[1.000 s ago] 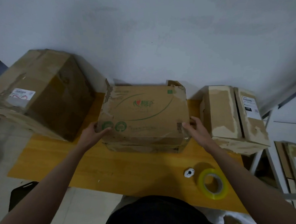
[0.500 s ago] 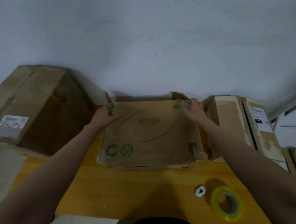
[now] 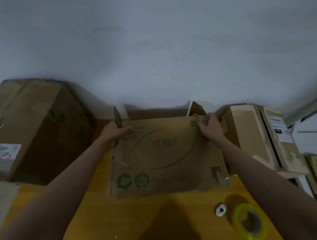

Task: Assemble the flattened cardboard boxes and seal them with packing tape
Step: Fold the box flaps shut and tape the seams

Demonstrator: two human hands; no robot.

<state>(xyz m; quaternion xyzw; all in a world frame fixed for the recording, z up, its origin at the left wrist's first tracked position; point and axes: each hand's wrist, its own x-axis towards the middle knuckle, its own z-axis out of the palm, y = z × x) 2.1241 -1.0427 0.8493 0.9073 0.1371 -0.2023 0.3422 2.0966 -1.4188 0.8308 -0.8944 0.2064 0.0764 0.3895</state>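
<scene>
Brown cardboard box (image 3: 167,156) with green-and-red print, yellow-green tape roll (image 3: 250,224), orange-yellow table (image 3: 140,218).

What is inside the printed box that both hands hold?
Only a dark far wall shows inside the printed box. The near panel, gripped by left hand and right hand, hides the bottom and any contents.

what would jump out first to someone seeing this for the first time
The printed cardboard box at the middle of the yellow table, gripped at its upper corners by the left hand and right hand. Next, the roll of packing tape lying near the table's front right, and the big brown box at the left.
</scene>
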